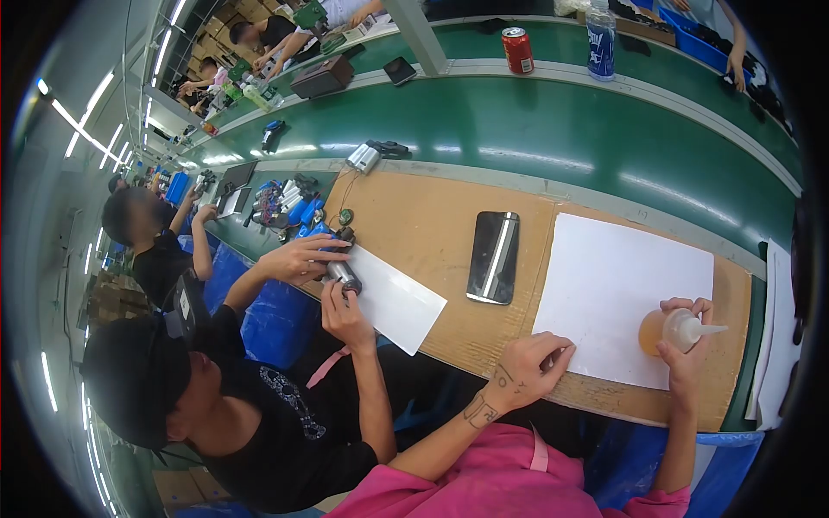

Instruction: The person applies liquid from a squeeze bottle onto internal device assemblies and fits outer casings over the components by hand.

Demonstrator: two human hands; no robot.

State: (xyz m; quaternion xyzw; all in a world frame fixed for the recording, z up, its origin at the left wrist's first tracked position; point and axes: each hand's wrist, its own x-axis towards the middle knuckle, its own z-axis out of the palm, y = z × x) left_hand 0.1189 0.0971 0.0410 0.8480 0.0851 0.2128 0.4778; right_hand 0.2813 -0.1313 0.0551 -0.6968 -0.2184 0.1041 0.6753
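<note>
My right hand (686, 350) is wrapped round a squeeze bottle (680, 331) with a pointed nozzle and amber liquid inside. The bottle is tipped on its side over the white sheet (623, 285), its nozzle pointing right. At the sheet's lower left corner is my left hand (531, 367), its fingers curled together; whatever is in them, if anything, is too small or hidden. A black phone (493, 258) lies on the cardboard to the left of the sheet.
A co-worker on the left holds a silver cylindrical part (343, 274) above a white board (393, 298). Several wired parts (289, 203) lie beyond. A red can (517, 50) and a plastic bottle (601, 43) stand on the shelf. Cardboard (432, 216) covers the bench.
</note>
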